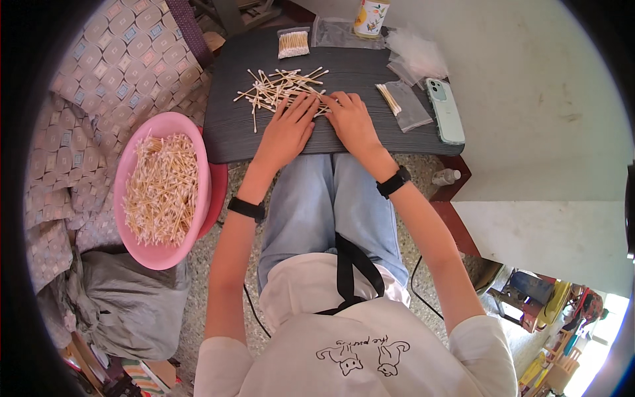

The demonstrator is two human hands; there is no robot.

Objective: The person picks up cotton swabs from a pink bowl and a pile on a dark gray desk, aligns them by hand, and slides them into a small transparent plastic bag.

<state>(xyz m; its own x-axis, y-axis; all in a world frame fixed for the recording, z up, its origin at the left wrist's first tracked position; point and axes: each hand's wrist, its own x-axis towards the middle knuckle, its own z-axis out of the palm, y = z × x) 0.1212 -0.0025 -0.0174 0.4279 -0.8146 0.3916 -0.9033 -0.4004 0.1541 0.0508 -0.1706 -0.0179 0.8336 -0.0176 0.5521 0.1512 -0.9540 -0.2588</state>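
A loose pile of cotton swabs (pixel 274 89) with pale wooden sticks and white tips lies on the dark table (pixel 231 142). My left hand (pixel 289 127) rests palm down at the pile's near right side, its fingers stretched over some swabs. Close beside it, my right hand (pixel 352 124) has its fingers apart and slightly bent, touching the swabs at the pile's right end. A few sticks show between the two hands; what lies under the fingers is hidden. To the right, a small bundle of swabs (pixel 389 99) lies by a clear plastic bag (pixel 413 114).
A filled bag of swabs (pixel 293 44) lies at the back, near a jar (pixel 371 18). Clear bags (pixel 417 56) are heaped at the back right, above a pale green phone (pixel 445 109). At left stands a pink basin (pixel 120 192) full of swabs; a wall (pixel 529 132) borders the right.
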